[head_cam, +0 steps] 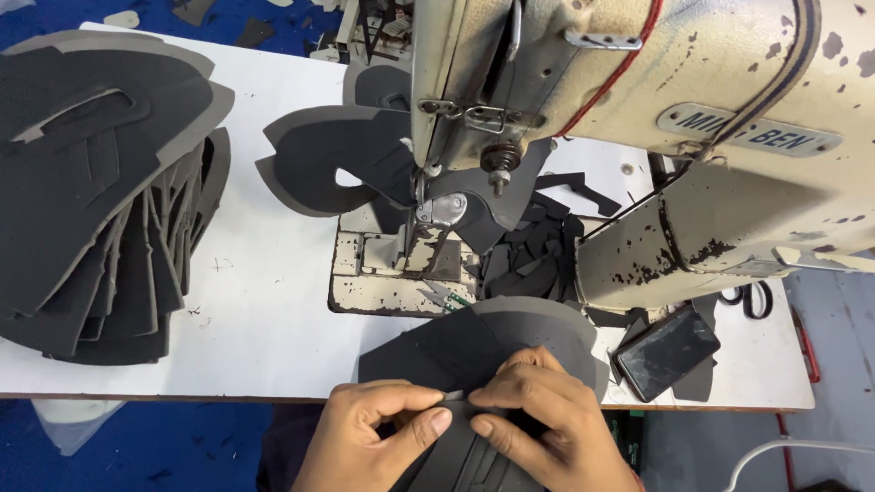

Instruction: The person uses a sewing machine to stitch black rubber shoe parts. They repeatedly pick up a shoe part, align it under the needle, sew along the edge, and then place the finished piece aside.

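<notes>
Both my left hand and right hand pinch a dark fabric piece with closed fingers at the counter edge, sewing machine looming ahead, phone alongside.

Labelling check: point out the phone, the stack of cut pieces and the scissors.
phone [668,352], head view, middle of its dark screen.
stack of cut pieces [91,191], head view, top dark piece.
scissors [754,299], head view, black handle loop.

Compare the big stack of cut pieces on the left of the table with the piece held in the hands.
The stack of cut pieces lies fanned in many layers, untouched; the held piece is pinched by the left hand and right hand at the table's near edge. The stack lies far left of the sewing machine; the held piece sits before it. Both are dark grey with lighter edging.
</notes>
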